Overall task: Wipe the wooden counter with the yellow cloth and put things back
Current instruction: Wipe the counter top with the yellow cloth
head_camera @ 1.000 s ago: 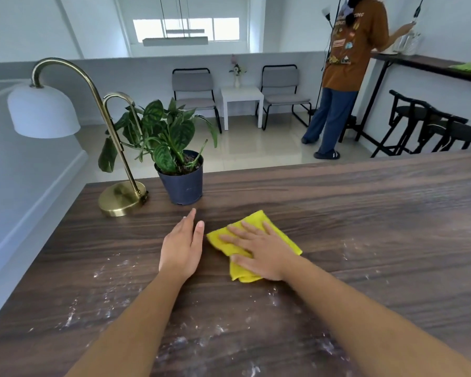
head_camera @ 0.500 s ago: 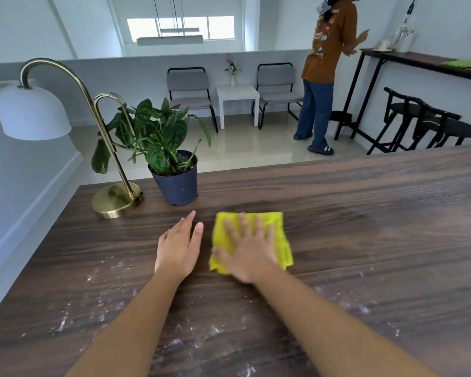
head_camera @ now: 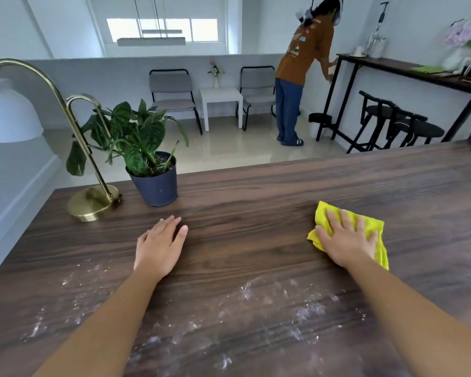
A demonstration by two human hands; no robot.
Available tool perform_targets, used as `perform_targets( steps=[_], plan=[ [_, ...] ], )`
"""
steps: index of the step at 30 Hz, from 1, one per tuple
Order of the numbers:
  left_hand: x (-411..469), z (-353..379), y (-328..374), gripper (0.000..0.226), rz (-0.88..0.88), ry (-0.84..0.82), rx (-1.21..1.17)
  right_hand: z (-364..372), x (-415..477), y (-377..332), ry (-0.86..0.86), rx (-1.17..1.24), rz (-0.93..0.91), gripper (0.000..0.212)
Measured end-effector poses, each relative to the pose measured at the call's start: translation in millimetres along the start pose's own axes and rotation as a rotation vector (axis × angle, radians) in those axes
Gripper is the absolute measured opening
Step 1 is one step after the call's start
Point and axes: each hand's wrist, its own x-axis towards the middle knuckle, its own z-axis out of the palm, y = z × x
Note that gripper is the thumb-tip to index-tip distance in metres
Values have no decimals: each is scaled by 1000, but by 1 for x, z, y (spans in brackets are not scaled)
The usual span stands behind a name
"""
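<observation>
The right hand (head_camera: pixel 347 240) lies flat with fingers spread on the yellow cloth (head_camera: pixel 375 227), far right on the counter (head_camera: pixel 256 202), while the white dust (head_camera: pixel 269 308) lies nearer the person, between both arms; the left hand (head_camera: pixel 159 244) rests flat and holds nothing.

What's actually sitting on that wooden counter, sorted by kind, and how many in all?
Lamps: 1, brass lamp
Potted plants: 1, potted plant
Cloths: 1, yellow cloth under the right hand
Total: 3
</observation>
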Motion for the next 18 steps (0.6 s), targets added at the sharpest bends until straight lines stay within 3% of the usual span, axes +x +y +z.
perform_targets(
  steps=[2, 4, 9, 11, 13, 15, 18],
  plan=[
    [2, 2, 1, 59, 5, -77, 96, 5, -19, -28, 9, 50, 126, 72],
    [4, 1, 1, 60, -7, -135, 119, 13, -48, -73, -5, 28, 52, 76],
    [6, -1, 3, 56, -35, -247, 115, 46, -151, -167, -101, -77, -773, 71],
    [6, -1, 2, 54, -21, -277, 147, 48, -167, -163, -133, -101, -1065, 64],
    [6, -2, 1, 54, -38, -284, 114, 40, -154, -139, -145, -103, -1221, 58],
    [7, -4, 2, 56, -64, -293, 64, 29, -128, -106, -138, -113, -1187, 57],
    [3, -4, 5, 63, -78, -298, 52, 12, -77, -47, -87, -155, -841, 57]
  ],
)
